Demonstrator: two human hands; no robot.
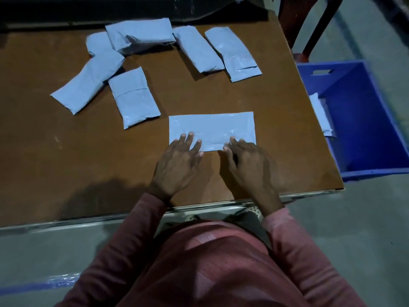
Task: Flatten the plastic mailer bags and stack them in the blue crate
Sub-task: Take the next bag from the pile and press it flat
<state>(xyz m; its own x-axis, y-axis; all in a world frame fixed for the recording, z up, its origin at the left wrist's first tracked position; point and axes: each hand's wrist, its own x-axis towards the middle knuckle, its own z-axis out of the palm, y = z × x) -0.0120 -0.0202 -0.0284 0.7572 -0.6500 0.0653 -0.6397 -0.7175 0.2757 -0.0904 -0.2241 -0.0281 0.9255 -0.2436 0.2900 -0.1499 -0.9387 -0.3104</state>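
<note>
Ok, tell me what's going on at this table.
A person presses the left hand and right hand on the near edge of one mailer bag lying flat on the brown table. Several puffier mailers wait along the far side. The blue crate stands beside the table's right edge, with at least one flattened bag in it.

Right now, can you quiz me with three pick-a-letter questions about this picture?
1. Where is the crate? A beside the table's right edge; B on the table; C on a chair.
2. What colour is the crate? A green; B blue; C yellow.
3. How is the mailer bag under the left hand and right hand? A rolled up; B torn apart; C flat.
Answers: A, it sits lower, past the table's edge; B, its walls are blue; C, it lies smooth and thin on the table.
</note>
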